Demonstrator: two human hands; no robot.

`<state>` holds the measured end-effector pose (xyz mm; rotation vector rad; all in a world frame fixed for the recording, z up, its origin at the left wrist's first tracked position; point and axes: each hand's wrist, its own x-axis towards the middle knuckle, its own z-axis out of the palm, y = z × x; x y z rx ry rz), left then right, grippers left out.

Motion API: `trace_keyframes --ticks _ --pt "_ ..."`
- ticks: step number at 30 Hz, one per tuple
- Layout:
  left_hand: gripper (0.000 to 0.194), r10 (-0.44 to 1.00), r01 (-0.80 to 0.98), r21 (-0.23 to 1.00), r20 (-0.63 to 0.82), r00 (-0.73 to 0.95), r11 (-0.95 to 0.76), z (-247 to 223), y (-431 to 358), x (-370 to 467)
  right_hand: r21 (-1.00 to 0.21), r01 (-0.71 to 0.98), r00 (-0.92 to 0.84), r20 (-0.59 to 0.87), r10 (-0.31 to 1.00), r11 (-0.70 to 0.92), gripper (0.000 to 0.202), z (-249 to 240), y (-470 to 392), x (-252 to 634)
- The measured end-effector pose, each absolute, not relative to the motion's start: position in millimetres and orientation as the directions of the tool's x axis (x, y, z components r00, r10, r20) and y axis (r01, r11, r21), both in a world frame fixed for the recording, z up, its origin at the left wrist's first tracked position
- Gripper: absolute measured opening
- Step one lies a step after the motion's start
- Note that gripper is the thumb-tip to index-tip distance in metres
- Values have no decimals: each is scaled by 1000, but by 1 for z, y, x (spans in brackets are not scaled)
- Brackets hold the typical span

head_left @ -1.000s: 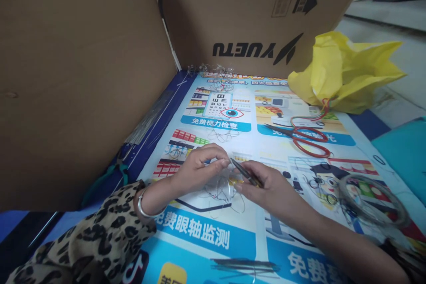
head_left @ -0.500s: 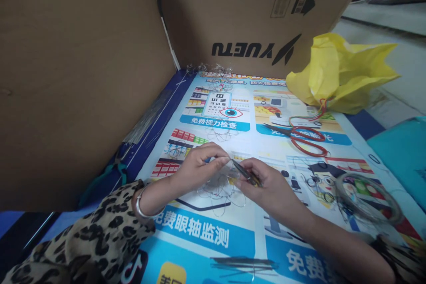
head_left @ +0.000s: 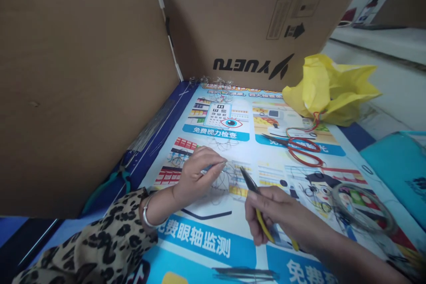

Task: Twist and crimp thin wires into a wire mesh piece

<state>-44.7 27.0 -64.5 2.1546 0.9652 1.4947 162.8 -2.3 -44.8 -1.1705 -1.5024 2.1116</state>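
Note:
My left hand [head_left: 196, 175], in a leopard-print sleeve with a silver bangle, pinches a thin wire piece [head_left: 226, 169] between thumb and fingertips. Bent loops of that wire hang below and to the right of the fingers; its exact shape is hard to make out. Wrapped round the yellow handles of needle-nose pliers [head_left: 249, 182] is my right hand [head_left: 271, 211]. The dark plier tips point up and left, a short way to the right of the wire and apart from it. Under both hands lies a printed poster sheet [head_left: 266, 257].
Red-handled scissors [head_left: 304, 153] lie at right, below a yellow bag [head_left: 333, 91]. A wire coil [head_left: 394, 226] sits at far right near a teal pouch [head_left: 396, 168]. Cut wires [head_left: 244, 274] lie in front, teal-handled pliers [head_left: 113, 182] at left. Cardboard [head_left: 83, 88] walls the left and back.
My right hand has drawn the pliers away from the wire, down and right, and its grip has shifted so the yellow handles show. My left hand still pinches the wire. The view has shifted slightly.

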Motion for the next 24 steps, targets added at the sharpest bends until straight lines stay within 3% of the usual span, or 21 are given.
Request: trace_keyframes --ticks 11,24 --pt "13 575 363 465 759 306 -807 -63 26 -43 -862 225 -583 -493 646 -455 48 -54 0 159" --pt "11 570 385 440 741 355 -811 -65 26 -43 -876 300 -560 -482 674 -377 47 -61 4 161"
